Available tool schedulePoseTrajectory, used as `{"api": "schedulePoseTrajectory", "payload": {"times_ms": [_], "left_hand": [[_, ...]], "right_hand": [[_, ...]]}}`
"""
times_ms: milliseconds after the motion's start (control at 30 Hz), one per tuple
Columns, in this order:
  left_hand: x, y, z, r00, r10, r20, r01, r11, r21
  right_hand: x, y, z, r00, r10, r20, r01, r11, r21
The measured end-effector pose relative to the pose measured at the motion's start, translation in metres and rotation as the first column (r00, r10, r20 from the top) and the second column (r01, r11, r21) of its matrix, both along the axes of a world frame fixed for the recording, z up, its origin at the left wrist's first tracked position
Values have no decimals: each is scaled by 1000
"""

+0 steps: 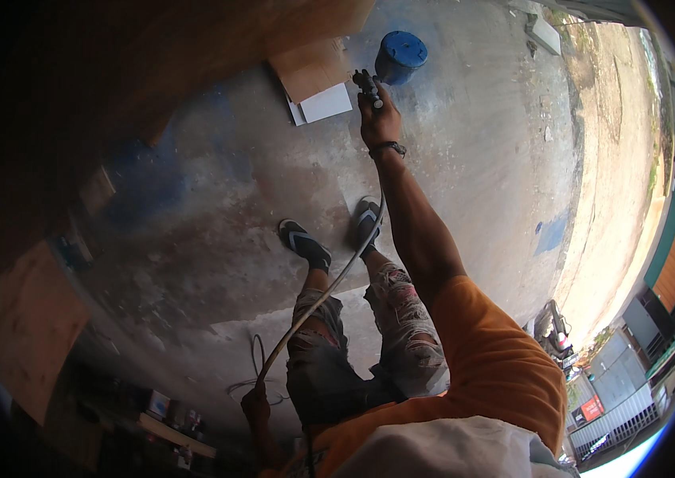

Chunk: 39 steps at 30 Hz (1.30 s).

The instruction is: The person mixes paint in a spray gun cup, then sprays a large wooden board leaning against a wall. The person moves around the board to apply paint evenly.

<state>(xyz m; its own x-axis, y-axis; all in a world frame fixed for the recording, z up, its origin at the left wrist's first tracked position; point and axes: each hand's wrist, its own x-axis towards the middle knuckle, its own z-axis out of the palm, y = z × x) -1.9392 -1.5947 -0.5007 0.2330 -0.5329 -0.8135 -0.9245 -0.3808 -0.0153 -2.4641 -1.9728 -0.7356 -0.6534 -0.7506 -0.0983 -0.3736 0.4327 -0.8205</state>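
Observation:
My right hand (382,121) reaches far out ahead, with its fingers wrapped round a dark spray gun (367,86). From below that hand a pale hose (339,280) runs back past my feet to my left hand (256,405). The left hand, low at the left of my legs, is closed round this hose. Just beyond the spray gun stands a blue lidded bucket (402,59). To the gun's left lie a sheet of cardboard (313,70) and a white panel (325,104).
A large brown panel (31,323) leans at the left. Behind me on the left are shelves (176,434) with small items, and loose hose coils (251,389) on the floor. The stained concrete floor (481,143) meets bright sandy ground (612,135) at the right.

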Motion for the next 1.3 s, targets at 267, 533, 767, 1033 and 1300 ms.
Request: {"api": "schedulePoseTrajectory", "payload": {"times_ms": [267,533,767,1033,1300], "left_hand": [[30,30,32,975,-218,41,217,976,14],[23,6,66,977,-184,105,190,980,-50],[0,-25,88,997,11,74,4,981,-195],[-2,-1,63,999,-25,-41,8,930,-367],[13,13,56,958,-279,58,282,895,-345]], "right_hand": [[5,40,152,999,7,38,-3,995,-96],[9,44,439,995,77,-64,-96,915,-392],[-20,35,605,992,5,-123,-82,775,-627],[-27,20,688,987,-19,-162,-124,561,-818],[-37,25,593,994,-20,-105,-54,755,-654]]}}
